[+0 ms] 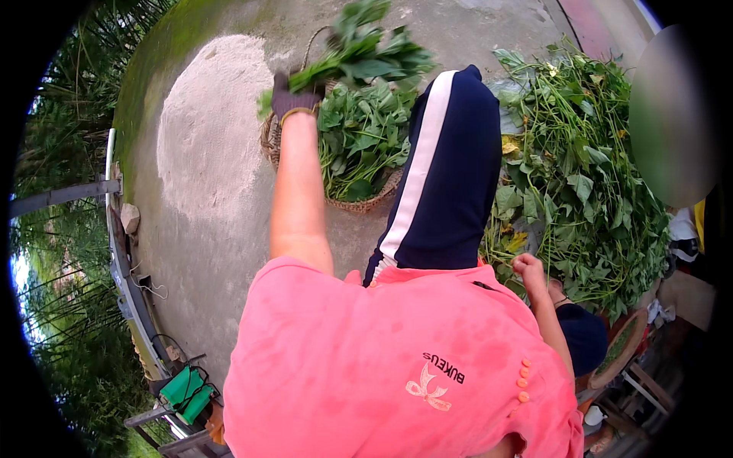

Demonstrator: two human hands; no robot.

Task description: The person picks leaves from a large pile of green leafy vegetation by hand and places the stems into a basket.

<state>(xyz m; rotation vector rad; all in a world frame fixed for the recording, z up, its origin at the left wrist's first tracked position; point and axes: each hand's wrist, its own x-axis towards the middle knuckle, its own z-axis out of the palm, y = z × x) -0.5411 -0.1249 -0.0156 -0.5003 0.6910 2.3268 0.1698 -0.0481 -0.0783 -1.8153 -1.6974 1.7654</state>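
Note:
My left hand (296, 98), in a dark glove, is closed round the stems of a bunch of leafy greens (366, 65). The bunch is blurred and tilts up to the right, above a woven basket (365, 204). Cut greens (363, 133) fill the basket, which stands beside my leg in dark trousers. My right hand (528, 273) is bare and has its fingers curled, next to a large heap of leafy vines (584, 183). What those fingers hold, if anything, is too small to make out.
A pale powdery mound (214, 126) lies on the concrete floor (195, 252) left of the basket. A green object (185, 393) with dark straps sits at lower left. A round woven rim (620, 349) shows at lower right. A blurred green shape (672, 114) covers the right edge.

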